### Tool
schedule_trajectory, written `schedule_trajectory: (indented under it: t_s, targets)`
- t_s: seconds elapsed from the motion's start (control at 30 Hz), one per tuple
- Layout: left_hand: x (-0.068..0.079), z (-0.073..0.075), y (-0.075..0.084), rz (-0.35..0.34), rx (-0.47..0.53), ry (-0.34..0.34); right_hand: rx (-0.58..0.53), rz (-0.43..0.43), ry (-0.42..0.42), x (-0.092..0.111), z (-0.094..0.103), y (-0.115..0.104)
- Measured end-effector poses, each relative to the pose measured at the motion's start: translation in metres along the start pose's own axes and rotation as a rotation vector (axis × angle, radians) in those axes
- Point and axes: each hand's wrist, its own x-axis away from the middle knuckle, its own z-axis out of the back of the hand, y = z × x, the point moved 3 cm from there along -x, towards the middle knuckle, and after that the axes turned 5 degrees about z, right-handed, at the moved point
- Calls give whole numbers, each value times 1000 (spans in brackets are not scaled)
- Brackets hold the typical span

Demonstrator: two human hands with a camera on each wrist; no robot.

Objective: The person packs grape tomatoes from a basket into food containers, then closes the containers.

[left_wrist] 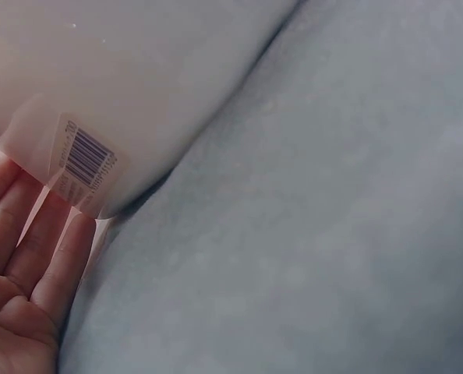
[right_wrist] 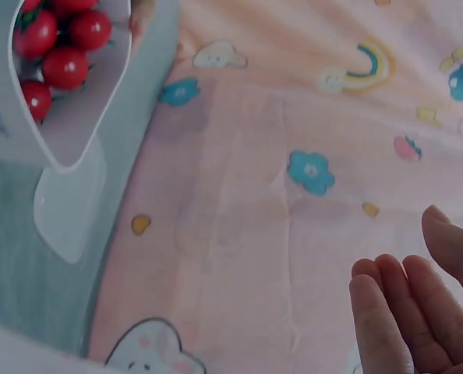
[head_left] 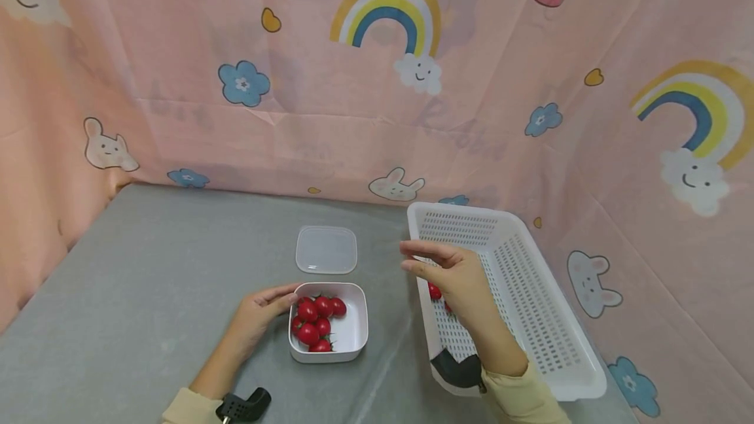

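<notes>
A white, open-topped square box (head_left: 356,329) holds several red cherry tomatoes (head_left: 307,332) with green stems, mostly on its left side. My left hand (head_left: 253,319) rests against the box's left side and back left corner. In the left wrist view its fairly straight fingers (left_wrist: 56,269) touch the wall beside a barcode label (left_wrist: 90,158). Over the left side of a white perforated basket (head_left: 565,339) is my right hand (head_left: 456,280), thumb apart from the fingers and nothing between them. A tomato (head_left: 434,290) shows in the basket beneath it, partly hidden by the hand.
Behind the box a translucent lid (head_left: 326,250) lies flat on the grey cloth-covered table (head_left: 147,280). The basket stands along the table's right side. A pink patterned curtain (head_left: 177,38) hangs behind the table and along both sides.
</notes>
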Motion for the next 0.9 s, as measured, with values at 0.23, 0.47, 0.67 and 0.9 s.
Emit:
schedule_trajectory:
  t_s: [0.23,0.47,0.67,0.9]
  targets:
    - [-1,0,-2,11,-17,10,75,-75,51,-9,27,19]
    - [-1,0,-1,12,-4,-2,139,-76,44,-26,53,56]
    - [-1,-1,0,0,1,-8,164,-119,8,-39,73,89]
    - [-1,-1,-1,12,0,-2,195,-160,-38,-49,87,120]
